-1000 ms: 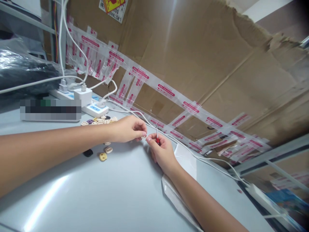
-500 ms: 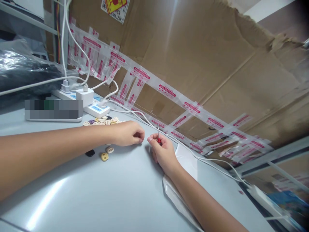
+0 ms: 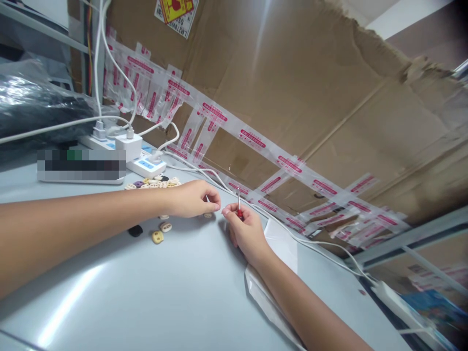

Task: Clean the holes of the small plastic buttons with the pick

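My left hand point(image 3: 193, 199) is closed in a pinch, thumb and forefinger together at their tips. Whatever lies between them is too small to make out. Just below its fingers a small beige two-holed piece point(image 3: 207, 215) rests on the table. Close by on the right, my right hand point(image 3: 246, 228) is wrapped round a small screwdriver point(image 3: 240, 212) with a red handle, its metal shaft pointing up. The two hands' fingertips nearly meet. Below my left forearm lie a yellow two-holed piece point(image 3: 157, 237), a beige one point(image 3: 165, 227) and a black one point(image 3: 135, 230).
Behind my left forearm is a pile of small two-holed pieces point(image 3: 153, 184), partly hidden. A power strip point(image 3: 146, 165) with white cables stands behind it. A cardboard sheet point(image 3: 292, 97) rises at the back. A white plastic bag point(image 3: 261, 297) lies under my right forearm.
My left hand has lifted slightly and its fingers have shifted, so the beige piece beneath them now shows. My right hand keeps the screwdriver and has barely moved.
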`<state>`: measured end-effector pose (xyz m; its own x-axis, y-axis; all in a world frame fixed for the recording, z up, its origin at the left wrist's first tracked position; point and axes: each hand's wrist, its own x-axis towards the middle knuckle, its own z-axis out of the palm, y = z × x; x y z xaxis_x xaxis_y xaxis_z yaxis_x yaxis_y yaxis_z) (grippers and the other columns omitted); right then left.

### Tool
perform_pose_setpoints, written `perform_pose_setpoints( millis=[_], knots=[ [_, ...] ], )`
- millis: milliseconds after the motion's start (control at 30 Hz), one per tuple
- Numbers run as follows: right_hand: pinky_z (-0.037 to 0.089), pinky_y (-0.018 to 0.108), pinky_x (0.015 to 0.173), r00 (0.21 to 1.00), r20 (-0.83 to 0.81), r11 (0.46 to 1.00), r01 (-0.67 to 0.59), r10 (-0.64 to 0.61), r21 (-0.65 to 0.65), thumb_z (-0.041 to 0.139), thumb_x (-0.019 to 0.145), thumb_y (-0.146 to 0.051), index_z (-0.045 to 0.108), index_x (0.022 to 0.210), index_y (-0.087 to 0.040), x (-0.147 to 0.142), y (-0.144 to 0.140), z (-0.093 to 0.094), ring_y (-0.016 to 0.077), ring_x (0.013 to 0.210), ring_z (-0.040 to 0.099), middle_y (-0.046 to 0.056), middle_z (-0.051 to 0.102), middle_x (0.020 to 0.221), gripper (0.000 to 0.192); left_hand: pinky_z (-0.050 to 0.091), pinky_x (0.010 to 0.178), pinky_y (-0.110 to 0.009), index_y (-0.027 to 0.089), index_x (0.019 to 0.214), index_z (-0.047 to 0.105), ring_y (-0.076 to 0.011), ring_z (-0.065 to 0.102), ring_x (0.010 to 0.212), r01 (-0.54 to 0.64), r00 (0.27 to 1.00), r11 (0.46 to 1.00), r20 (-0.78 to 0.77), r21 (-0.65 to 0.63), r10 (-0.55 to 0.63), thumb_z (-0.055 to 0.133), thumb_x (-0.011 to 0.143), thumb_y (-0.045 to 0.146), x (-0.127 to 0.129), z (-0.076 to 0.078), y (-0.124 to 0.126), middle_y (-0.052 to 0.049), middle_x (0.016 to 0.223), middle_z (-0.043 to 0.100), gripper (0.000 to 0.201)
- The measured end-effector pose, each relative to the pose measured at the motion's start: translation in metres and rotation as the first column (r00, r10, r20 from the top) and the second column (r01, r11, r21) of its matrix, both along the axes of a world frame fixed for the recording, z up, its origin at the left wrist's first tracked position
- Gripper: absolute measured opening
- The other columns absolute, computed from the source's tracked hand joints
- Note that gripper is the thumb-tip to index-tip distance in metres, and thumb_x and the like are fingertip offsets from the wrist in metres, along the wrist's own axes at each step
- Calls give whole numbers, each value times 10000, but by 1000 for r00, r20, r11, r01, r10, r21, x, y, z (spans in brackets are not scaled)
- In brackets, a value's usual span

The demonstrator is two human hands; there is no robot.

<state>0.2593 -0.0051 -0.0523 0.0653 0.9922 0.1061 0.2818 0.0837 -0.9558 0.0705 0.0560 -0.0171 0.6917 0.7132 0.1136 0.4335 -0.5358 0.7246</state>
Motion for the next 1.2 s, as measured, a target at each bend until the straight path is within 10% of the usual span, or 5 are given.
perform_pose_setpoints(
  millis=[1200],
  knots=[
    [188, 211, 337, 1000, -17, 1000, -10, 11, 24, 714, 793, -528, 553, 829, -208, 1, -1, -1, 63, 309, 308, -129, 368, 433, 360, 434, 624, -247, 242, 1019, 751, -159, 637, 696, -36, 999, 999, -37, -18, 35, 674, 763, 392, -4, 3, 2, -1, 834, 742, 306]
  ],
)
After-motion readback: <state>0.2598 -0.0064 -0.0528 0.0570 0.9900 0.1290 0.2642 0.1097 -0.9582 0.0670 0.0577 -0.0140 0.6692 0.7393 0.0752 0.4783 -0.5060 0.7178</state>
